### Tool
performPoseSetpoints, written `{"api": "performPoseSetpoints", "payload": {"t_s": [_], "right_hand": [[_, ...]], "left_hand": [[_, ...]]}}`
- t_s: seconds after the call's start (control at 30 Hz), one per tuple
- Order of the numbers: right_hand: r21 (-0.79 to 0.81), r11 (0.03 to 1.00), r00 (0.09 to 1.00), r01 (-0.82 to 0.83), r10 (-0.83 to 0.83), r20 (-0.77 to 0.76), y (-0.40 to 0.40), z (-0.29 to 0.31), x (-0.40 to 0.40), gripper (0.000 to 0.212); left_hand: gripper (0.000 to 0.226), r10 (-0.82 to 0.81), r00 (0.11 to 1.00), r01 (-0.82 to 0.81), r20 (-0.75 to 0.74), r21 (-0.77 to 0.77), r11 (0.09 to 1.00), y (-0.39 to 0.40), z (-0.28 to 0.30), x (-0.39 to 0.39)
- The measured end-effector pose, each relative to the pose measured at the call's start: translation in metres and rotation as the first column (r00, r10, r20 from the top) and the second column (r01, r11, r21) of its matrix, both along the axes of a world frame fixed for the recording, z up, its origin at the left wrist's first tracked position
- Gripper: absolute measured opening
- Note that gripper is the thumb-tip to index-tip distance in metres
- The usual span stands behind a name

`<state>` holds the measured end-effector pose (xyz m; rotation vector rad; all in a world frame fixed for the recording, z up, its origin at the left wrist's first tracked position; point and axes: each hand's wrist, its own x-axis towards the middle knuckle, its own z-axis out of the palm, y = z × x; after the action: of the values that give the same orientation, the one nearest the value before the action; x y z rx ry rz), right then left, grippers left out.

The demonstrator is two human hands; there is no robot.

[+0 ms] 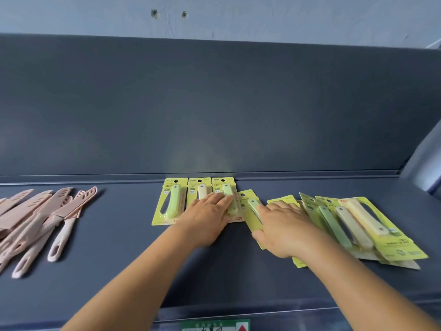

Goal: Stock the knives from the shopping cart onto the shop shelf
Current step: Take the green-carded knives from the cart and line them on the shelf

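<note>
Three yellow-carded fruit knives lie side by side against the back of the dark shelf [124, 247]: one with a green handle [170, 201], a cream one [201, 190] and a second green one [228, 191]. My left hand [205, 218] lies flat with straight fingers over the cream and the second green pack. My right hand [284, 229] grips a tilted pack with a green knife [253, 212], thumb under its near edge. A loose fan of several more packs [358, 225] lies to the right, partly under my right wrist.
Several pink sheathed knives [45, 220] lie in a heap at the shelf's left. The shelf's upright back panel [214, 103] rises behind the packs. A green and red label [214, 326] shows on the front edge below.
</note>
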<state>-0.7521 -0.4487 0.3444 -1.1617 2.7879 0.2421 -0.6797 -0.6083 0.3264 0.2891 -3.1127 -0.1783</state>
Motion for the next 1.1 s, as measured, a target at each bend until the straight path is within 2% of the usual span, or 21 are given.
{"api": "performPoseSetpoints", "payload": {"t_s": [0.1, 0.33, 0.43, 0.6, 0.8, 0.97, 1.1], "right_hand": [[-0.009, 0.998, 0.998, 0.064, -0.064, 0.006, -0.004, -0.001, -0.001, 0.066], [-0.21, 0.963, 0.981, 0.171, -0.146, 0.13, -0.033, -0.007, -0.019, 0.056], [-0.201, 0.964, 0.981, 0.174, -0.153, 0.116, -0.037, -0.008, -0.02, 0.046], [-0.132, 0.981, 0.989, 0.14, -0.132, 0.069, -0.042, -0.005, -0.023, 0.04], [-0.244, 0.956, 0.979, 0.164, -0.128, 0.156, -0.028, 0.001, -0.02, 0.053], [-0.309, 0.937, 0.987, 0.16, -0.154, 0.044, 0.009, 0.01, -0.023, 0.049], [-0.265, 0.936, 0.972, 0.232, -0.229, 0.044, 0.046, 0.014, -0.028, 0.047]], "left_hand": [[0.053, -0.002, 1.0, 0.002, -0.001, 0.005, 1.0, -0.002, -0.001, 0.0], [0.055, 0.007, 1.0, -0.007, -0.03, -0.007, 1.0, -0.003, -0.005, -0.001], [0.053, -0.001, 0.999, 0.001, -0.042, 0.005, 1.0, -0.004, -0.006, -0.002], [0.052, -0.013, 0.999, 0.014, -0.035, 0.012, 1.0, -0.004, -0.005, -0.005], [0.056, -0.013, 1.0, 0.013, -0.024, 0.0, 1.0, -0.001, -0.006, -0.006], [0.065, -0.163, 0.98, 0.171, -0.117, 0.064, 0.983, 0.04, 0.01, -0.006], [0.073, -0.303, 0.953, 0.304, -0.023, 0.079, 0.949, 0.085, 0.015, -0.012]]}}
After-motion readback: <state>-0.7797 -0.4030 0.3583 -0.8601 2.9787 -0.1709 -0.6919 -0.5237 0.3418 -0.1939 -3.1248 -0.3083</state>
